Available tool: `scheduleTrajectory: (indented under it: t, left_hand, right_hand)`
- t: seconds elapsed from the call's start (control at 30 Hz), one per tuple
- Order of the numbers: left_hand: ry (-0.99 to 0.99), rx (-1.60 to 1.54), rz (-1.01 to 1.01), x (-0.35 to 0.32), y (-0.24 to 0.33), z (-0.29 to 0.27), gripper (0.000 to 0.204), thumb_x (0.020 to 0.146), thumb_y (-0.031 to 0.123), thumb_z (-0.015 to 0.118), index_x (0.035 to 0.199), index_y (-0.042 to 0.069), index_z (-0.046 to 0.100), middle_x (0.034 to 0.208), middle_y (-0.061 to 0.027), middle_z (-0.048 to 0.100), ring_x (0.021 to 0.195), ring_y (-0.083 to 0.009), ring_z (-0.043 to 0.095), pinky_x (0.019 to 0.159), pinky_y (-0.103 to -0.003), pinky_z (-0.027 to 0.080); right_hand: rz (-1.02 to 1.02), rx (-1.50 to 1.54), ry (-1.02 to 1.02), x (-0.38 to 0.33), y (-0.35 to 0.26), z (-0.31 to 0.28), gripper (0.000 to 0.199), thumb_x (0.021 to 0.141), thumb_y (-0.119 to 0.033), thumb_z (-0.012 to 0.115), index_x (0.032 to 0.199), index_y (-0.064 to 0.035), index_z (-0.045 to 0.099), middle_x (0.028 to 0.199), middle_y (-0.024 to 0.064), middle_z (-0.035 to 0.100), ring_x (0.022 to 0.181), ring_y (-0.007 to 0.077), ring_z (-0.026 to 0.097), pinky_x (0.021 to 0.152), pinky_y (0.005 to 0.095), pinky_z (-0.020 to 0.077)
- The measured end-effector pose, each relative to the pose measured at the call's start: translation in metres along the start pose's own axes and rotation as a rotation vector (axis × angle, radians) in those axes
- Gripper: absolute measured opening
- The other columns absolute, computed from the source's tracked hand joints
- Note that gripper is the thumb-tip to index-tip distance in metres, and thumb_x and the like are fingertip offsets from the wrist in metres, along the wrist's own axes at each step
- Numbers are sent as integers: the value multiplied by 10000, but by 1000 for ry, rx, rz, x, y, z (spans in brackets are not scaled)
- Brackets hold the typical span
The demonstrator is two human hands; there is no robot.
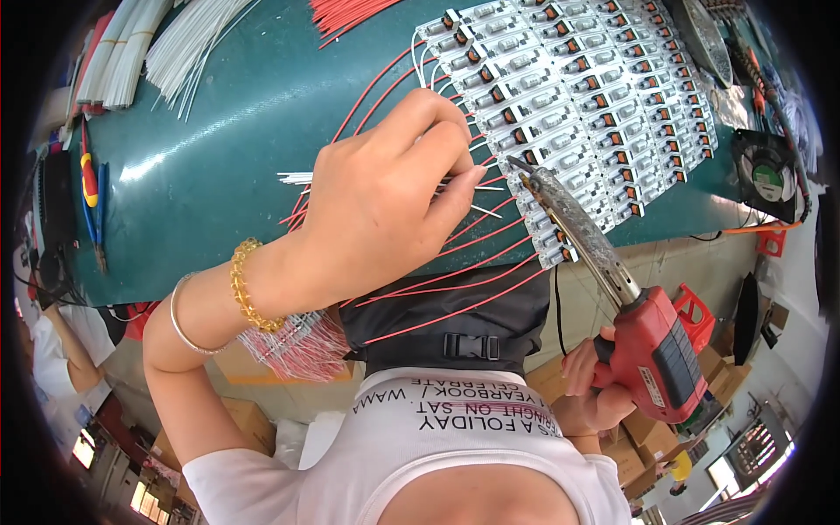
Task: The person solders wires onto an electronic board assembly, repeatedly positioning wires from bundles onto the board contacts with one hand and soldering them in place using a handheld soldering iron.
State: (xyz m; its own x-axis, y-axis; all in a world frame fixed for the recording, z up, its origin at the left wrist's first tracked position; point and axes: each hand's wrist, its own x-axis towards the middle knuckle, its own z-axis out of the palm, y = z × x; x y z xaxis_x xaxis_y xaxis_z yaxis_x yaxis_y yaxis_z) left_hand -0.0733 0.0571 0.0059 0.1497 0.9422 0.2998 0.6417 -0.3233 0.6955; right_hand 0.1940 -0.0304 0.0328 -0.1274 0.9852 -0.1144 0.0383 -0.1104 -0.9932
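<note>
Your left hand (pixel 381 197) is over the middle of the green surface (pixel 219 131), thumb and forefinger pinched together at the left edge of the panel of small light modules (pixel 577 105); short white wires (pixel 295 178) show on both sides of the curled hand, which is closed on them, though which strand the fingertips pinch is too small to tell; your right hand (pixel 595 385), beyond the surface's near edge, is wrapped around the handle of a red soldering gun (pixel 669 354), whose tip meets the panel's left edge just beside your left fingertips; the panel lies on the right half of the surface, its closest corner at the near edge; red wires (pixel 437 284) run from its left edge, some passing under your left wrist and some over the near edge, above a black pouch (pixel 437 328); toward the surface's far left corner lie bundles of white strands (pixel 192 52), and a red bundle (pixel 346 17) lies to their right; a hand tool with red, yellow and blue handles (pixel 89 179) lies along the left edge; a black fan (pixel 768 175) stands near the right edge.
</note>
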Motion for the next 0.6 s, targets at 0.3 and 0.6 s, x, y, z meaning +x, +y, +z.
scheduleTrajectory:
  t: [0.3,0.6]
  left_hand:
    - [-2,28,-3,0,0,0,142,717,-23,686,730,11,549,886,-85,583,642,-187,594,540,-264,479]
    - [-1,48,15,-1,0,0,138,723,-9,688,729,13,552,878,-83,582,638,-195,591,533,-260,470]
  right_hand:
    - [-18,-249,17,-11,6,-15,763,799,-612,585,1120,68,453,499,-11,453,396,101,442,414,243,380]
    - [-7,-64,87,-8,1,2,857,795,-643,562,1230,82,426,488,-28,439,393,93,428,433,232,355]
